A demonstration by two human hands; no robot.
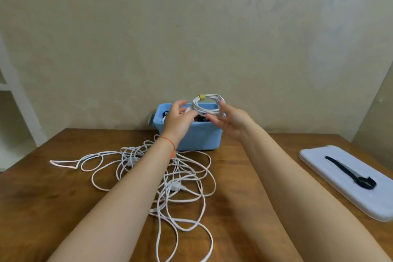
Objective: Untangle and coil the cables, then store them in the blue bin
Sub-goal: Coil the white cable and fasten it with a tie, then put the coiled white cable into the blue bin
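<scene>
Far left there's a bit of white shelving (pixel 12 83) against the wall. On the wooden table (pixel 53 198) a big mess of white cable (pixel 170 176) sprawls out in loops, all tangled, running from the left side right down to the near edge, with a small white plug or adapter somewhere in the middle of it.

The left hand (pixel 177 120) has a red string bracelet (pixel 168 141) on the wrist and is up over the blue bin (pixel 200 136), fingers loosely spread and touching the side of a coiled white cable (pixel 207 105). Can't really say it's gripping it.

The coil has a yellow tie (pixel 201 97) at the top and is held just above the bin's opening. The bin sits at the back of the table near the wall, with some dark stuff already in it.

The right hand (pixel 230 121) pinches the coil's right side with fingers and thumb.

Off to the right lies a white lid (pixel 331 181) flat on the table with a black strap (pixel 350 173) on it.
</scene>
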